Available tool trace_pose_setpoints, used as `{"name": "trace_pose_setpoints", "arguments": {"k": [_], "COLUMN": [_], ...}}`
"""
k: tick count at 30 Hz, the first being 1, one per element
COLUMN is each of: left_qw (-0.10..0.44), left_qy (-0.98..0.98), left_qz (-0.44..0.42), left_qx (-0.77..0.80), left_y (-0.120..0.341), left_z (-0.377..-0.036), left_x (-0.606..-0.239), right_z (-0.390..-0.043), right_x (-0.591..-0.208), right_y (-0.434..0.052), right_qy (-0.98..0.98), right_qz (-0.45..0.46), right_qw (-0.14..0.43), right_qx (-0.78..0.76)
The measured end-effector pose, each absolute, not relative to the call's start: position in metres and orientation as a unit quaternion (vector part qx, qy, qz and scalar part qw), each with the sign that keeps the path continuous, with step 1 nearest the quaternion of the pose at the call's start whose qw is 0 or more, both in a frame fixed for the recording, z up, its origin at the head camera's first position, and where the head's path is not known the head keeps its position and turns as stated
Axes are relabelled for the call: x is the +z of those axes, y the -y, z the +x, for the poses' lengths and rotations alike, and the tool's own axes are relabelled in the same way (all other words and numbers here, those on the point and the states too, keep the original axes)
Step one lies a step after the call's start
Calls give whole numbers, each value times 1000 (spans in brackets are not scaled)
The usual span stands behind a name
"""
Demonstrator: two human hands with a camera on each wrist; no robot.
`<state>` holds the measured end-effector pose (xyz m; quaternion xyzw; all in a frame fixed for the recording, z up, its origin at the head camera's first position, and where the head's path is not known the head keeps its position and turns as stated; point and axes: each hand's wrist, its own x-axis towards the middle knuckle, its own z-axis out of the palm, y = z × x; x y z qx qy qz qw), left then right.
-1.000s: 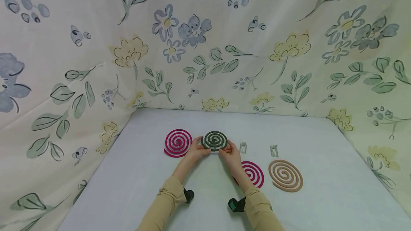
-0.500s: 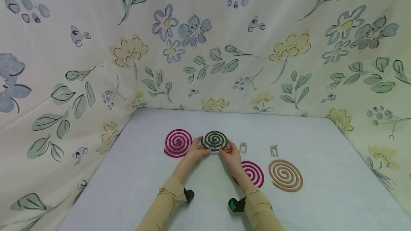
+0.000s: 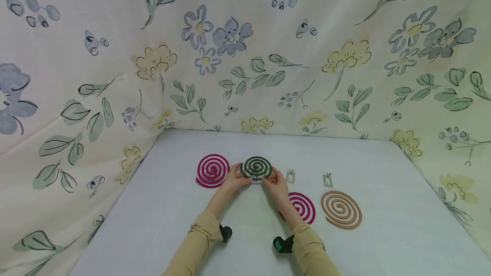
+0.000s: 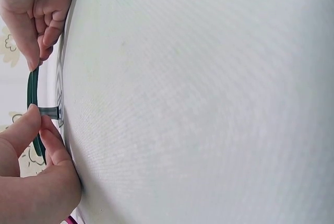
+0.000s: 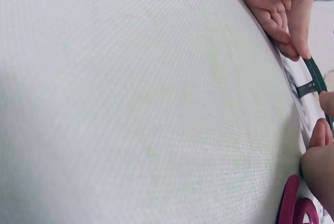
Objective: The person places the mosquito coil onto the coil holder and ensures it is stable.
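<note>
A dark green mosquito coil (image 3: 256,167) is held level just above the table by both hands. My left hand (image 3: 233,181) pinches its left rim between thumb and fingers, and my right hand (image 3: 277,184) pinches the right rim. Under the coil a small grey metal stand (image 4: 50,112) rises from the table to the coil's underside; the right wrist view shows this same stand (image 5: 307,89). Close by my left hand lies a magenta coil (image 3: 212,171), with a bit of metal showing at its centre. Another magenta coil (image 3: 303,207) is partly covered by my right forearm.
To the right lies a tan coil (image 3: 341,210). Two flat metal stands lie behind: one (image 3: 290,176) near my right hand, the other (image 3: 327,180) beyond the tan coil. The white table (image 3: 399,207) ends at a floral cloth (image 3: 245,97) at the back and sides.
</note>
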<state>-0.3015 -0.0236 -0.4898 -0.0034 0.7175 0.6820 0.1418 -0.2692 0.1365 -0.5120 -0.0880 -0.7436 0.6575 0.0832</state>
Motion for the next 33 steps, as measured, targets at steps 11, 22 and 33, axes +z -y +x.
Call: {"name": "trace_pose_setpoints", "arguments": {"k": [11,22,33], "left_qw": [137,140,136], "left_qy": [-730,-734,-738], "left_qz": [3,-6,-2], "left_qx": [669,665,661], "left_y": [24,24,24], "left_z": [-302,-301,-301], "left_x": [-490,-489,-489], "right_z": [-265,-265,-266], "right_x": [-507,-511,-509], "right_y": [-135,-136,-134], "right_qy": [741,735,731], "right_qz": [-84,-78,-88], "right_qw": [89,96,93], "right_qx": [660,666,671]}}
